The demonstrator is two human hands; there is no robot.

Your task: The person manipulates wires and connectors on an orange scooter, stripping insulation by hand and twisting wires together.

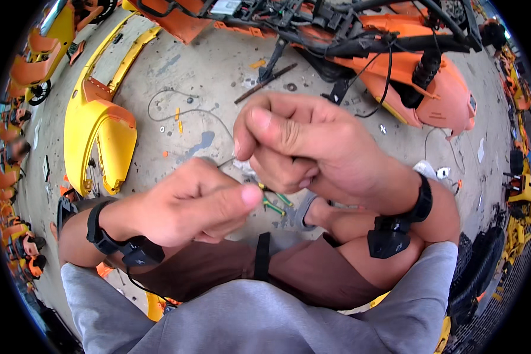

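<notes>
Both my hands are raised in front of me, close together. My left hand [189,203] is closed, its thumb pressed along the curled fingers. Higher and to the right, my right hand [312,144] is also closed, thumb against the bent index finger. Whatever either hand may hold is too small or hidden to make out. A thin grey line shows between them, but I cannot tell whether it is held or part of the cable [150,109] on the floor. Below the hands lies a green-and-yellow handled tool [271,205], partly covered.
A vehicle's black frame [360,44] with cables and orange body panels [448,94] stands ahead. A yellow body panel [79,118] lies at left, and a rusty bar [265,83] near the frame. Small scraps litter the concrete floor [177,133]. More orange and yellow parts line both sides.
</notes>
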